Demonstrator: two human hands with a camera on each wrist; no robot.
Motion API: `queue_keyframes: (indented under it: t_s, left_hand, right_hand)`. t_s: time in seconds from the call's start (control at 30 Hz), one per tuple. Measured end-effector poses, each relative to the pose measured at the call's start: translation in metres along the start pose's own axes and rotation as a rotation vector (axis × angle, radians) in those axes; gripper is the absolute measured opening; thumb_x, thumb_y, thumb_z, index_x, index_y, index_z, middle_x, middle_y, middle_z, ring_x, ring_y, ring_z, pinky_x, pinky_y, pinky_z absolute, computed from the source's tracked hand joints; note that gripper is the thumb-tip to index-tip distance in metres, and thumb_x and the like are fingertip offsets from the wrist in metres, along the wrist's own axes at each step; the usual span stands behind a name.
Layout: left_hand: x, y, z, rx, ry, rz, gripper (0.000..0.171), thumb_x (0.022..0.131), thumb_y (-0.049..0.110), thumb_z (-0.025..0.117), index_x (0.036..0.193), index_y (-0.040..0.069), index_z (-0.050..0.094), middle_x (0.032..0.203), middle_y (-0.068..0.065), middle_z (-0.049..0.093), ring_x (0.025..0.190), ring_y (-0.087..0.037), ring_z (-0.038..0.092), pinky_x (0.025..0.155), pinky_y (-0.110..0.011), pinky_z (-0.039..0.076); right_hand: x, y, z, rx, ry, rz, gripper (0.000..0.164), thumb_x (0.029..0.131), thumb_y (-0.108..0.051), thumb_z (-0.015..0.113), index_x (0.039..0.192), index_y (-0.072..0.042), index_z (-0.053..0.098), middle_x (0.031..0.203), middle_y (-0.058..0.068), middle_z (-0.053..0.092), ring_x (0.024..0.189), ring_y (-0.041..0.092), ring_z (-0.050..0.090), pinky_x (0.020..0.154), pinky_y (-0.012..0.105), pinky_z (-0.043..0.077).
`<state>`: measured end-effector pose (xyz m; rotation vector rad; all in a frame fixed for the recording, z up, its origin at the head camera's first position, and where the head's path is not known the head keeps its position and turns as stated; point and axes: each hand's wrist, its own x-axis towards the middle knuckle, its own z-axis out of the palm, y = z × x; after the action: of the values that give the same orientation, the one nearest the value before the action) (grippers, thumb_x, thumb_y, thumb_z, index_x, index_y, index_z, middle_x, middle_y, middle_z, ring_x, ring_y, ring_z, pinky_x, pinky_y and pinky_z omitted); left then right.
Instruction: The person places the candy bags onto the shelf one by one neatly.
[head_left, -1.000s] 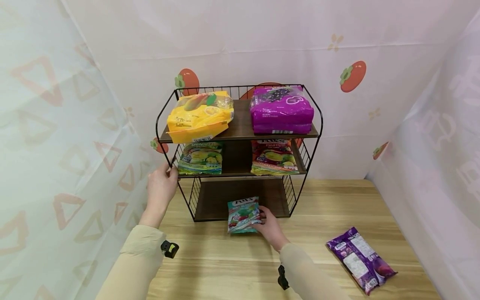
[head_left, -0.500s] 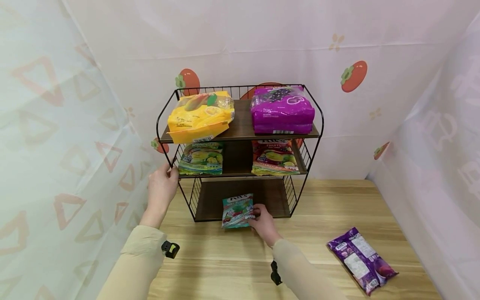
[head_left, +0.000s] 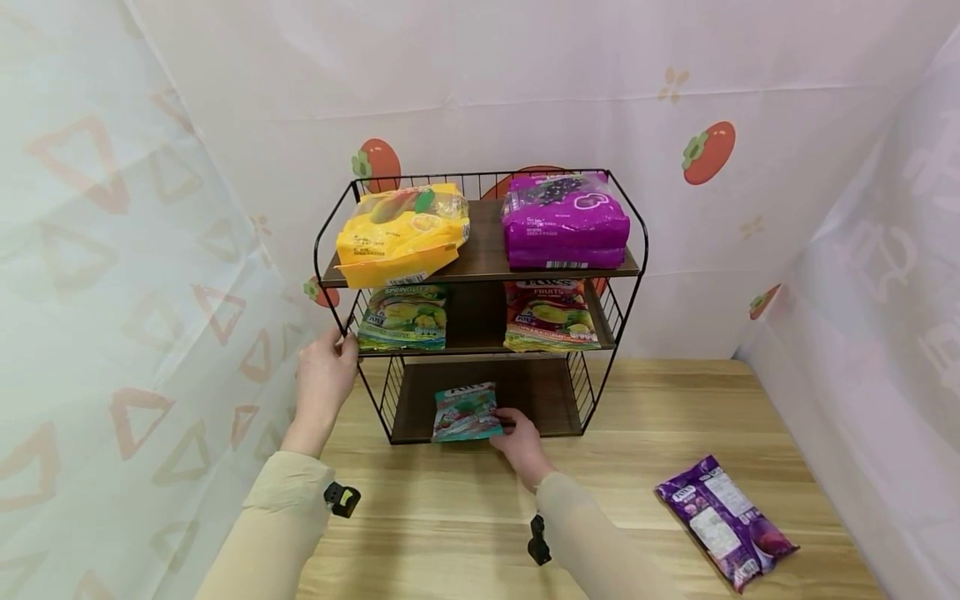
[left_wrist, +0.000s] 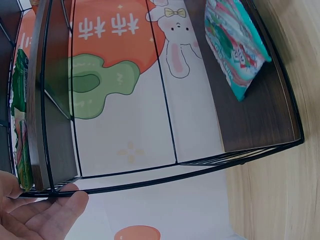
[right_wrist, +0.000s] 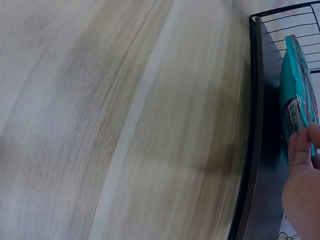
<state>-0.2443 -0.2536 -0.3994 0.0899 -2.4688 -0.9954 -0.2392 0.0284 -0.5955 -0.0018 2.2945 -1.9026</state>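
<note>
My right hand [head_left: 521, 447] pinches the right edge of a teal candy bag [head_left: 467, 414] at the front of the rack's bottom shelf. In the right wrist view the bag [right_wrist: 296, 90] is tilted above the dark board, with fingers and thumb at its barcode corner. My left hand [head_left: 326, 377] grips the left side of the black wire shelf rack [head_left: 480, 275] at middle-shelf height. The left wrist view shows those fingers [left_wrist: 74, 202] at the wire frame, near the end of a green bag.
A yellow bag [head_left: 405, 229] and a purple bag [head_left: 564, 221] sit on the top shelf. On the middle shelf lie a green bag [head_left: 403, 318] and a red bag [head_left: 551, 317]. Another purple bag [head_left: 726, 522] lies on the wooden table [head_left: 442, 533] at right.
My right hand has moved the teal bag left and farther back, from in front of the rack onto the bottom shelf's front. The left hand stays on the rack.
</note>
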Motion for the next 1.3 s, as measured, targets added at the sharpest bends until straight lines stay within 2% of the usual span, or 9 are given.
queue_keyframes:
  t_s: [0.17, 0.33, 0.5, 0.8, 0.9, 1.1, 1.13, 1.3]
  left_hand:
    - [0.0, 0.0, 0.001, -0.002, -0.002, -0.001, 0.039, 0.105, 0.014, 0.047, 0.14, 0.005, 0.063, 0.104, -0.024, 0.075, 0.051, -0.015, 0.06, 0.044, -0.03, 0.042]
    - [-0.001, 0.0, 0.0, 0.0, 0.0, -0.003, 0.039, 0.105, 0.015, 0.047, 0.14, 0.005, 0.063, 0.108, -0.023, 0.075, 0.059, -0.025, 0.066, 0.045, -0.03, 0.043]
    - [-0.002, 0.001, 0.0, 0.013, -0.006, -0.007, 0.039, 0.106, 0.017, 0.047, 0.14, 0.006, 0.063, 0.11, -0.023, 0.074, 0.062, -0.027, 0.068, 0.048, -0.03, 0.044]
    - [-0.002, 0.003, -0.001, 0.003, -0.007, -0.007, 0.038, 0.106, 0.014, 0.048, 0.139, 0.004, 0.063, 0.109, -0.025, 0.074, 0.06, -0.025, 0.066, 0.047, -0.03, 0.043]
    - [-0.002, 0.003, 0.0, 0.004, -0.005, -0.004, 0.038, 0.106, 0.015, 0.048, 0.139, 0.004, 0.063, 0.11, -0.024, 0.074, 0.059, -0.023, 0.065, 0.047, -0.03, 0.043]
    - [-0.002, 0.004, 0.001, 0.018, 0.008, 0.002, 0.038, 0.105, 0.013, 0.049, 0.138, 0.003, 0.064, 0.093, -0.023, 0.076, 0.054, -0.017, 0.064, 0.05, -0.032, 0.045]
    - [-0.002, 0.004, 0.001, 0.017, 0.006, 0.001, 0.038, 0.105, 0.013, 0.049, 0.139, 0.003, 0.063, 0.091, -0.023, 0.076, 0.053, -0.016, 0.063, 0.051, -0.031, 0.045]
    - [-0.002, 0.004, -0.001, 0.005, -0.004, -0.008, 0.039, 0.105, 0.013, 0.048, 0.14, 0.002, 0.062, 0.091, -0.024, 0.076, 0.052, -0.01, 0.061, 0.049, -0.03, 0.046]
  right_hand:
    - [0.005, 0.0, 0.003, 0.132, -0.047, 0.0, 0.056, 0.098, 0.002, 0.061, 0.15, 0.005, 0.043, 0.147, 0.027, 0.048, 0.126, 0.044, 0.052, 0.096, 0.05, 0.051]
    - [0.01, 0.002, 0.006, 0.207, -0.095, 0.001, 0.056, 0.099, 0.003, 0.058, 0.151, 0.009, 0.039, 0.152, 0.03, 0.042, 0.132, 0.049, 0.047, 0.102, 0.055, 0.048]
    - [0.01, 0.002, 0.008, 0.225, -0.137, -0.003, 0.056, 0.102, 0.0, 0.055, 0.155, 0.005, 0.036, 0.157, 0.026, 0.038, 0.136, 0.046, 0.046, 0.108, 0.059, 0.042]
    - [0.012, -0.003, 0.013, 0.206, -0.2, -0.043, 0.053, 0.106, -0.003, 0.05, 0.156, 0.005, 0.035, 0.161, 0.026, 0.034, 0.14, 0.044, 0.045, 0.112, 0.055, 0.04]
    - [0.013, -0.005, 0.013, 0.197, -0.226, -0.042, 0.053, 0.107, -0.005, 0.048, 0.158, 0.002, 0.033, 0.163, 0.024, 0.032, 0.145, 0.043, 0.039, 0.115, 0.054, 0.036]
    - [0.012, -0.007, 0.011, 0.226, -0.316, -0.002, 0.055, 0.108, -0.009, 0.042, 0.161, -0.005, 0.028, 0.169, 0.018, 0.019, 0.154, 0.04, 0.018, 0.119, 0.058, 0.026]
    - [0.011, -0.007, 0.011, 0.237, -0.327, 0.006, 0.055, 0.108, -0.009, 0.042, 0.161, -0.005, 0.028, 0.169, 0.018, 0.017, 0.153, 0.041, 0.021, 0.118, 0.058, 0.026]
    - [0.007, -0.003, 0.007, 0.269, -0.35, 0.032, 0.054, 0.108, -0.009, 0.041, 0.16, -0.004, 0.031, 0.169, 0.02, 0.015, 0.154, 0.042, 0.018, 0.121, 0.059, 0.02]
